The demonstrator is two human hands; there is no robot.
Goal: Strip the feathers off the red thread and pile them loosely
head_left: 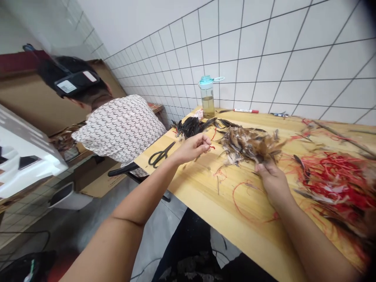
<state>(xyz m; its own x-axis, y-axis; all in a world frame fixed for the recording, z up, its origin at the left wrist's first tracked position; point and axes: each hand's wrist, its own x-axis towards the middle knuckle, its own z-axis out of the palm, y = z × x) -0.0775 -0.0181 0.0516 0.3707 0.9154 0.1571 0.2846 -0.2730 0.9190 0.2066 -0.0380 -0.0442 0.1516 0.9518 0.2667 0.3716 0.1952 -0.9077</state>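
Note:
My left hand [195, 149] is held over the table with fingers curled into a pinch, and a short end of red string [213, 148] pokes out at the fingertips. My right hand [273, 181] grips the near end of a bunch of brown feathers [243, 141], thumb on top; the fingers beneath are hidden. Behind the left hand lies a heap of black feathers [190, 126]. Black-handled scissors [161, 156] rest at the table's left edge, close to my left forearm.
A tangled pile of red strings and feathers [337, 184] covers the wooden table's [205, 207] right side. By the tiled wall stand a water bottle [208, 100] and a red-capped marker [246, 111]. Another person [123, 125] sits at the left, facing away.

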